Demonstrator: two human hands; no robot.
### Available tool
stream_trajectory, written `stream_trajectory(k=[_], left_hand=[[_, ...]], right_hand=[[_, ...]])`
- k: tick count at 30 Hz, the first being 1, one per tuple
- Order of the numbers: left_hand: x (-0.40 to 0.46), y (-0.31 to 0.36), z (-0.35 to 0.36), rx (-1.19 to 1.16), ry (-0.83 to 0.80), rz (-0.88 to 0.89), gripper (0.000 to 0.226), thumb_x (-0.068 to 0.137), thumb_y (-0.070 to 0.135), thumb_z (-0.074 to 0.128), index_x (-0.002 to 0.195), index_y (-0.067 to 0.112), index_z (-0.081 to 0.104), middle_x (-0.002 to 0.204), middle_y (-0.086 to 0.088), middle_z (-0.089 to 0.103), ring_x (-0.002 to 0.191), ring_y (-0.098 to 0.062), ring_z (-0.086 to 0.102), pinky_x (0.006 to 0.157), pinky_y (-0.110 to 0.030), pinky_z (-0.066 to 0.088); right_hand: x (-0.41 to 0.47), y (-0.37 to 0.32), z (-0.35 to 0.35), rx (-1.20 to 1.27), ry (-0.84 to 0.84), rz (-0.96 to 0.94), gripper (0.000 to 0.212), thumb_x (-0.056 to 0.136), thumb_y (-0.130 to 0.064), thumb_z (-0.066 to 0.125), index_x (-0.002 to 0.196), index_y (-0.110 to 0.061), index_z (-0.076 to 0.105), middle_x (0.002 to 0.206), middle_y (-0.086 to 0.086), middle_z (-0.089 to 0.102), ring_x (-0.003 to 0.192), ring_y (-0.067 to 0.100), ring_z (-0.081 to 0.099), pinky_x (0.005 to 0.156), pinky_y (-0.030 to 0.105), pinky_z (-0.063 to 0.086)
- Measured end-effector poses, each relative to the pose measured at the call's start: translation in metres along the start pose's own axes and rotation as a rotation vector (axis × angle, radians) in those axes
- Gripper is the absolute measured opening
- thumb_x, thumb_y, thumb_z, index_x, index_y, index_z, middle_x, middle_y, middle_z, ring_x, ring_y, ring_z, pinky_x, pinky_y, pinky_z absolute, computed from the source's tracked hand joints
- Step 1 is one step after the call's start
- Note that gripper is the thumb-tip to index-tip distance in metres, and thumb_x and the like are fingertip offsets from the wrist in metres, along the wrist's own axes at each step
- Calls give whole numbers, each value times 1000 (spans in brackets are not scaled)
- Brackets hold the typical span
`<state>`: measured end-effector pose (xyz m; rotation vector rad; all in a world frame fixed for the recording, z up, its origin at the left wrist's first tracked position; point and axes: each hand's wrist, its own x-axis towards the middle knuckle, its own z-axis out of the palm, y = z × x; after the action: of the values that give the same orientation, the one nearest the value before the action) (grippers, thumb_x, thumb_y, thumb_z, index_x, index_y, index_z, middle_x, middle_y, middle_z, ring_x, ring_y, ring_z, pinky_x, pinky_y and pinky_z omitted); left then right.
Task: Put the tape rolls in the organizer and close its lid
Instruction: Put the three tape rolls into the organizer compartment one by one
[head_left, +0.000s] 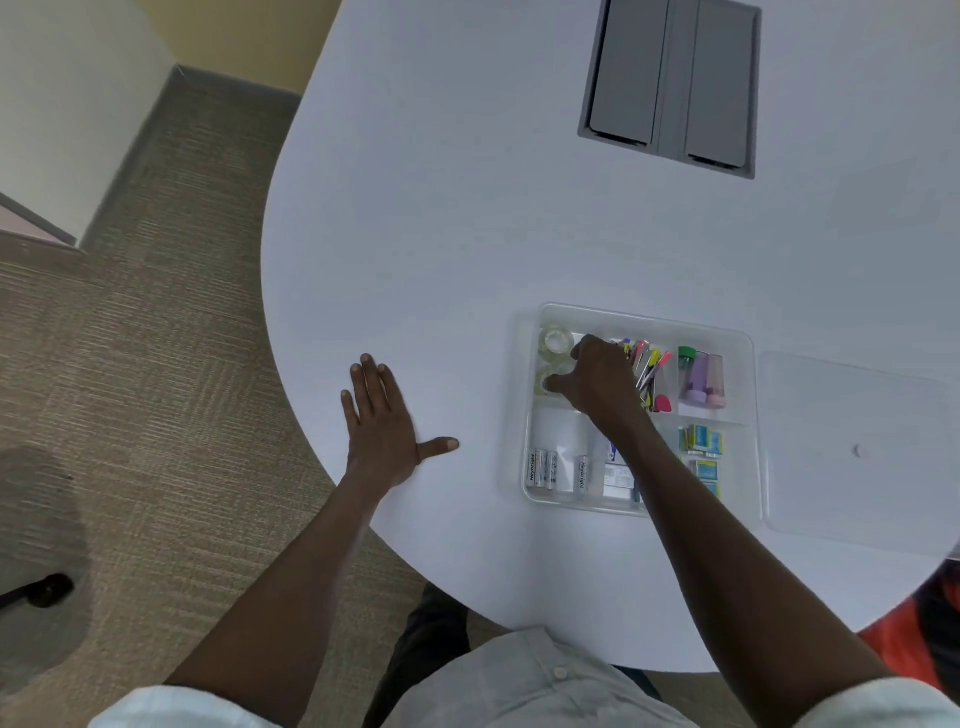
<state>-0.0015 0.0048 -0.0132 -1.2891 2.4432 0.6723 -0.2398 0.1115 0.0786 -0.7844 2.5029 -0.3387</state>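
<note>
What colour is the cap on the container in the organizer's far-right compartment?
Green: the cap is bright green, seen in the head view.

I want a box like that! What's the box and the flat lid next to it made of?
The organizer looks like clear, glossy plastic: you can see the table through its walls. The lid looks like the same see-through plastic, slightly frosted, though that is hard to tell.

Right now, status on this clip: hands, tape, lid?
Left hand flat on table, empty. Right hand in organizer, fingers on near tape roll; far tape roll already in. Lid off, lying beside it.
</note>
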Motion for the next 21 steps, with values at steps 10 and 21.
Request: stream_trajectory(k=[10,21], left_hand=[[0,0,0,-8,-2,-1,145,54,98,30,146,-1,-23,154,-22,-31,143,-34,-30,118,-55,-7],[-1,0,0,-20,1,4,145,54,98,32,146,-1,-22,155,-22,-30,144,-34,-29,118,-55,-7]], right_hand=[[-1,-7,14,-26,-26,-12,57,67,-23,83,107,6,55,104,23,66,101,37,62,80,38,49],[0,-1,18,1,-10,40,54,73,-23,79,111,6,53,108,24,65,104,37,61,85,40,49]])
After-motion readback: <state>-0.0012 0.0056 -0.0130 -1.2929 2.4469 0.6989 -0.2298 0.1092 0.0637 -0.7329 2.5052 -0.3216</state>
